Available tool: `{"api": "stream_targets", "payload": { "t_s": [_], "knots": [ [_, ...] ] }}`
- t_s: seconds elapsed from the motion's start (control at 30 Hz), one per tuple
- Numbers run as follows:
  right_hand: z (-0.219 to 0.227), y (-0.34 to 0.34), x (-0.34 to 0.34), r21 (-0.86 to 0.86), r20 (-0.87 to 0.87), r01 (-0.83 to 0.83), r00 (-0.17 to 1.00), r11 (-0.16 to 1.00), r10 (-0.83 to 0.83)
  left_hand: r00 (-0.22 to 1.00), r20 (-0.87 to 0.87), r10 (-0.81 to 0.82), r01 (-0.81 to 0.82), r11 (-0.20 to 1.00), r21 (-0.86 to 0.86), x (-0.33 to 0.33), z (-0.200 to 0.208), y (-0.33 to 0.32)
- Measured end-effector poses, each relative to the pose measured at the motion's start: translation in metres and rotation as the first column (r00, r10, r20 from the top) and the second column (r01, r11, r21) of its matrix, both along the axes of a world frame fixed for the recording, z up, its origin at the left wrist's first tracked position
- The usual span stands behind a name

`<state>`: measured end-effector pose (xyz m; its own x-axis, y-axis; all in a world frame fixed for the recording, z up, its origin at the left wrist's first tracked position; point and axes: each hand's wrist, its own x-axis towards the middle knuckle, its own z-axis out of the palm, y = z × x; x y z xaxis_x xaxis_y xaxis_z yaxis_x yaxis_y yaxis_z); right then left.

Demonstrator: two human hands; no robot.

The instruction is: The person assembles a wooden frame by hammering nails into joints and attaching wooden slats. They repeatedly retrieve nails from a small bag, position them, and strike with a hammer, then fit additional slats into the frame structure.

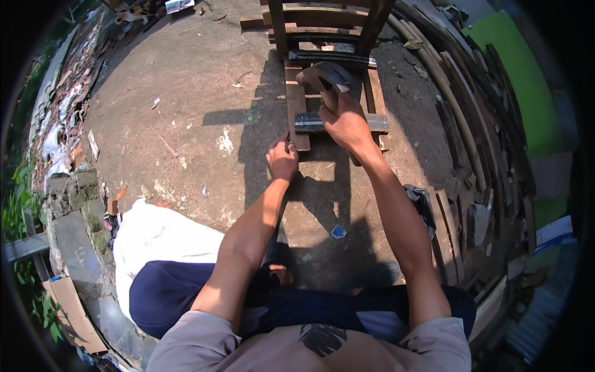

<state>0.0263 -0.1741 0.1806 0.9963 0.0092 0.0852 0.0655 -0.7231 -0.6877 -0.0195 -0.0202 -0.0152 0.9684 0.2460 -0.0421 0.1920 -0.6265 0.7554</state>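
My right hand [347,123] is closed round the wooden handle of a claw hammer [319,77], raised over a wooden frame [297,108]. The hammer's claw points to the right. Down by the frame's near left corner, my left hand [283,162] is closed, its fingers against the wood. Something thin and dark shows at those fingers, too small to name. A crosspiece [310,123] with a dark, shiny covering spans the frame's near end, partly behind my right hand. At the frame's far end, another such crosspiece [334,59] lies between upright wooden posts [279,31].
Long poles and boards [458,99] are piled along the right, beside a green panel [514,74]. White cloth or sacking [164,239] lies by my left knee. Rubble and litter [62,133] line the left edge. A small blue packet [338,231] lies on the concrete ground [167,111].
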Motion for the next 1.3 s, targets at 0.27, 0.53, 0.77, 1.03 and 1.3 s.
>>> {"api": "stream_targets", "payload": {
  "t_s": [0.27, 0.53, 0.77, 1.03, 1.3],
  "knots": [
    [-0.031, -0.02, 0.003, 0.197, -0.479, 0.173, 0.876, 0.965, -0.059, 0.98, 0.107, -0.167, 0.158, 0.984, 0.088, 0.047, 0.045, -0.013],
    [-0.052, -0.038, 0.033, 0.366, -0.501, 0.194, 0.865, 0.91, 0.017, 0.956, 0.017, -0.293, 0.288, 0.946, 0.153, 0.018, 0.005, 0.012],
    [-0.065, -0.048, 0.051, 0.24, -0.641, -0.088, 0.733, 0.967, 0.226, 0.887, -0.143, -0.439, 0.461, 0.832, 0.31, 0.024, 0.019, 0.022],
    [-0.076, -0.041, 0.085, 0.185, -0.64, -0.294, 0.688, 0.938, 0.342, 0.867, -0.148, -0.477, 0.496, 0.792, 0.355, 0.024, 0.029, 0.025],
    [-0.072, -0.04, 0.129, 0.279, -0.57, -0.269, 0.727, 0.922, 0.384, 0.864, -0.126, -0.487, 0.498, 0.796, 0.344, 0.027, 0.03, 0.023]
  ]
}}
